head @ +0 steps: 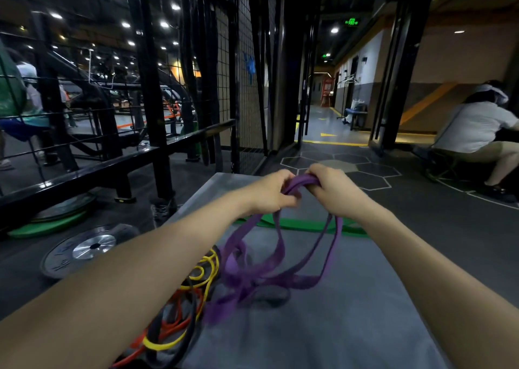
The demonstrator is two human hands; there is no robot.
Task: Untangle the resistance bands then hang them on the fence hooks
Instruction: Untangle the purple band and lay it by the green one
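A purple resistance band [254,267] hangs in several loops over a grey box top [323,326]. My left hand [271,193] and my right hand [332,189] both grip its bunched upper end, close together. The band's lower loops trail onto the box. A green band [297,225] lies flat across the box's far end. At the box's left edge sits a tangle of yellow [205,273], orange [179,298] and dark bands. The black wire fence [241,73] stands ahead on the left; I cannot make out its hooks.
Weight plates [90,249] and a green plate [47,225] lie on the floor to the left, by a black rail [84,169]. A person [477,132] sits at the far right. A corridor [325,124] opens straight ahead.
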